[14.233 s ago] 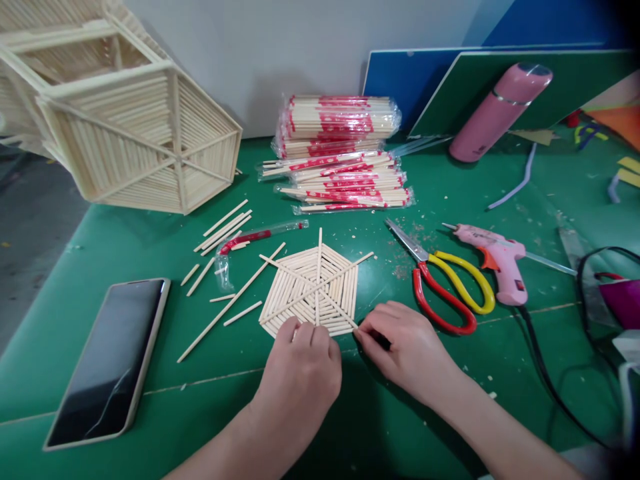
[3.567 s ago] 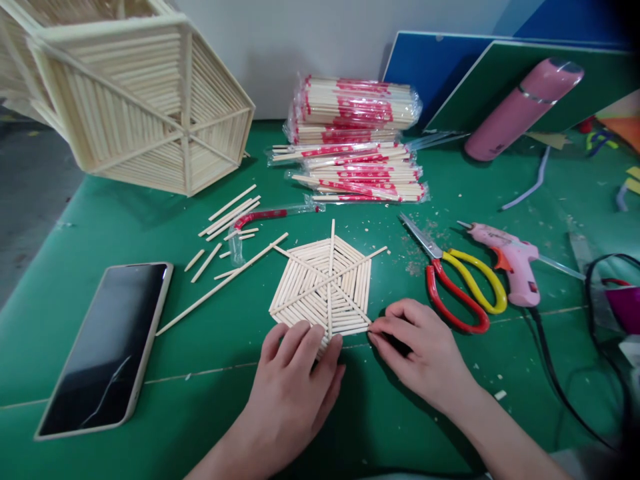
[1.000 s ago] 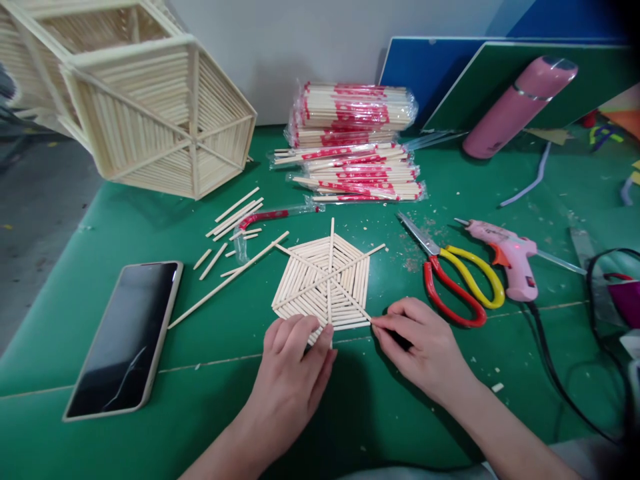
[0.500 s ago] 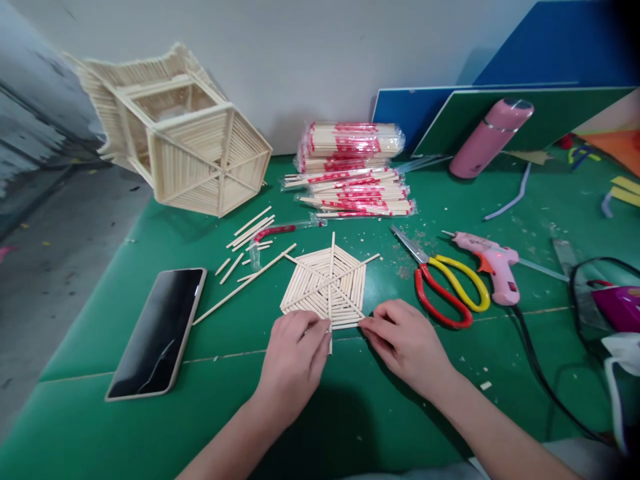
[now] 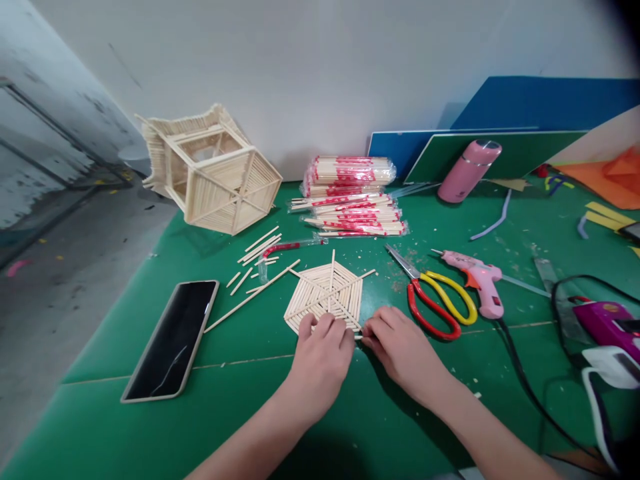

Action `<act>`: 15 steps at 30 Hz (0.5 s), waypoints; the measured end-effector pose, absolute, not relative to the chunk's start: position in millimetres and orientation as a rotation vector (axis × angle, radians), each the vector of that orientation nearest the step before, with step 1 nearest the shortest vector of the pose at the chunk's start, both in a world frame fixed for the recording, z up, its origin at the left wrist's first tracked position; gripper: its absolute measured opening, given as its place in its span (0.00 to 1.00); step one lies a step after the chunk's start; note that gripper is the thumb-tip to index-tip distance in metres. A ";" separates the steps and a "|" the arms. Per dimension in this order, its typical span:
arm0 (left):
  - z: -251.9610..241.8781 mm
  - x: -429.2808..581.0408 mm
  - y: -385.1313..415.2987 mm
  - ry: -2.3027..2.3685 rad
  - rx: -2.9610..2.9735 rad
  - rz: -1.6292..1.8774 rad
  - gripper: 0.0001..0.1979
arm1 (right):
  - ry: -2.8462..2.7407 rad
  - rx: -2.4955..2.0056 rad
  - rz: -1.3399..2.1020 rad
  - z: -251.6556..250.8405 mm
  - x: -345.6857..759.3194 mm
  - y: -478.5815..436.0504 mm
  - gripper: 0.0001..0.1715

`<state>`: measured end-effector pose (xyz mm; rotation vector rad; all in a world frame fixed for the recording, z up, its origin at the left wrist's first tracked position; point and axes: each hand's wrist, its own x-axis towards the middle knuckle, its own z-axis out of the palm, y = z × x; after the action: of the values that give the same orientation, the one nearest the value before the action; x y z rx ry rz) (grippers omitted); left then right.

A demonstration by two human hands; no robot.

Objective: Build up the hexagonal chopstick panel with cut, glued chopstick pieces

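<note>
Our left hand has slid right, fingers now pressing flat on the near edge of the hexagon panel on the green table. Our right hand keeps pinching the edge stick beside it. It looks nearly seated.

Table top is flat green w/ pale crumbs all over. Hexagon panel = bare pale wood, sticks in rings w/ spokes across, kinda spiderweb look. Lantern frame same pale wood. Chopstick packs: clear wrap, red print on cream. Scissors red + yellow handles. Glue gun pink w/ orange trigger, black cable. Flask pink. Phone black screen, beige edge. Back boards: blue & green.
</note>
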<state>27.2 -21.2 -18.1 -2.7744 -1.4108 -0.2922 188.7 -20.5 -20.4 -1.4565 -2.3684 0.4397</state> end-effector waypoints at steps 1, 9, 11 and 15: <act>-16.5 27.3 -20.7 -1.397 -2.784 -0.297 0.05 | -2.370 -1.453 0.439 -17.8 190.2 -21.4 0.10; -6.1 -1.5 -24.4 -1.435 -2.832 -0.569 0.09 | -1.802 -1.787 0.211 -18.8 254.9 -20.2 0.10; -5.8 -12.4 -26.5 -1.438 -2.808 -0.778 0.09 | -1.720 -1.886 0.137 -25.6 274.4 -19.1 0.12; -7.4 -26.5 -26.1 -1.475 -2.711 -0.965 0.08 | -1.618 -2.058 -0.005 -32.4 301.2 -16.0 0.14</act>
<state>-26.5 -26.1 -7.4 -2.7105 -1.4754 -0.9645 301.2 -16.0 -32.4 -2.0576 -1.6177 -0.0048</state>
